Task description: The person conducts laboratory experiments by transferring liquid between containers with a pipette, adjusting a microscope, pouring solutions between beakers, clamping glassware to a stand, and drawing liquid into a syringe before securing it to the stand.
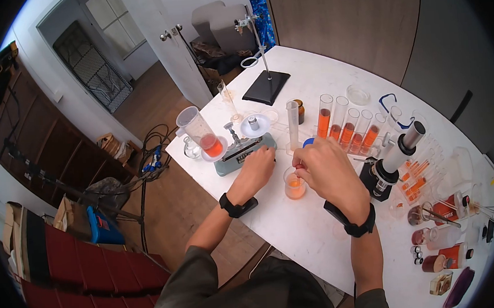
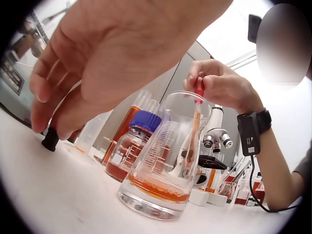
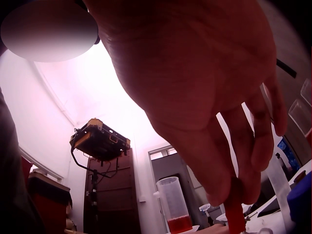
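My right hand (image 1: 333,171) pinches the red rubber bulb (image 2: 199,89) of a dropper between thumb and fingers. The dropper's glass tube (image 2: 194,139) reaches down into a clear glass flask (image 2: 168,187) with a shallow layer of orange liquid. Beside the flask, my left hand (image 1: 258,169) is low over the table in front of the balance (image 1: 233,165). Its fingertips pinch a small black cylindrical piece (image 2: 50,140) at the tabletop. Behind the flask stands a blue-capped bottle (image 2: 139,141) of reddish liquid.
A plastic beaker (image 1: 202,133) of red liquid sits on one balance pan, a metal weight (image 1: 253,122) on the other. Test tubes (image 1: 348,130) of orange liquid and a microscope (image 1: 388,167) stand to the right. A ring stand (image 1: 266,87) is at the back.
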A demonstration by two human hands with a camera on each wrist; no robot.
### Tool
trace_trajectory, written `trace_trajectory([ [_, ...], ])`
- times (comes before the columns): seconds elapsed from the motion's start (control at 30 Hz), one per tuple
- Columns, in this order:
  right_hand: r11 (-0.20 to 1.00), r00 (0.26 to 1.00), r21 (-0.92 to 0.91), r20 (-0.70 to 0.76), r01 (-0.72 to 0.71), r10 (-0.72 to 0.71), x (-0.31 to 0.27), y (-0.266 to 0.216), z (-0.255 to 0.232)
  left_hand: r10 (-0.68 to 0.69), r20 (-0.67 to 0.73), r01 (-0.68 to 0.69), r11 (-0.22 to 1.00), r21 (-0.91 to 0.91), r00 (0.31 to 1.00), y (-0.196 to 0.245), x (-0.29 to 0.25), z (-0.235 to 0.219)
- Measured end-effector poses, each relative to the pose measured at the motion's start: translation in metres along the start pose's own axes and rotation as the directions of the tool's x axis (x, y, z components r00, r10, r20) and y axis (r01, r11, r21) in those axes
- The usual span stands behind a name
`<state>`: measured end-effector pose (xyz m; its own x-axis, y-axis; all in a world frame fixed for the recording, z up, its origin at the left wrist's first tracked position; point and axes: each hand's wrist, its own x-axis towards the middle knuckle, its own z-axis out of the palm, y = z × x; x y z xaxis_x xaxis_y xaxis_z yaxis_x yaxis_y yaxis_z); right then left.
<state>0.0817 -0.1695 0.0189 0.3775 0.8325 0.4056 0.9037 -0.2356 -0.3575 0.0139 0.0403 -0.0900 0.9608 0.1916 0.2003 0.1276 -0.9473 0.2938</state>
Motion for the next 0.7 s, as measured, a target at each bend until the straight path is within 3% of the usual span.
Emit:
trace_trajectory([
  [0.13, 1.000, 1.000, 0.016, -0.007, -0.010, 0.011, -0.001, 0.001, 0.000, 0.031, -0.007, -0.031, 1.000, 0.006, 1.000, -0.002, 0.003, 0.011],
  [0.27, 1.000, 1.000, 0.007, -0.012, 0.004, -0.004, -0.001, 0.002, 0.000, -0.001, 0.044, 0.001, 1.000, 0.004, 0.999, 0.019, -0.003, -0.023],
  [0.33, 1.000, 1.000, 0.012, -0.016, 0.012, -0.012, -0.001, 0.000, 0.002, -0.007, -0.080, 0.001, 0.997, -0.075, 0.997, 0.026, -0.005, -0.046],
  [0.37, 1.000, 1.000, 0.008, -0.017, 0.002, -0.002, -0.001, -0.002, 0.001, -0.011, -0.078, 0.005, 0.997, -0.074, 0.997, 0.027, -0.004, -0.056],
  [0.43, 1.000, 1.000, 0.003, -0.018, -0.009, 0.009, -0.001, -0.003, -0.001, 0.025, -0.321, -0.036, 0.999, -0.030, 0.947, 0.027, 0.001, -0.073],
  [0.5, 1.000, 1.000, 0.018, -0.013, -0.016, 0.016, -0.001, -0.004, -0.002, 0.001, -0.357, -0.013, 0.999, -0.031, 0.934, 0.025, 0.010, -0.083],
  [0.57, 1.000, 1.000, 0.015, -0.021, -0.008, 0.009, -0.001, -0.003, -0.001, -0.002, -0.484, 0.012, 1.000, 0.017, 0.875, 0.022, 0.019, -0.090],
  [0.7, 1.000, 1.000, 0.024, -0.018, -0.012, 0.012, -0.002, -0.001, -0.001, 0.011, -0.522, 0.005, 1.000, 0.029, 0.853, 0.009, 0.032, -0.090],
])
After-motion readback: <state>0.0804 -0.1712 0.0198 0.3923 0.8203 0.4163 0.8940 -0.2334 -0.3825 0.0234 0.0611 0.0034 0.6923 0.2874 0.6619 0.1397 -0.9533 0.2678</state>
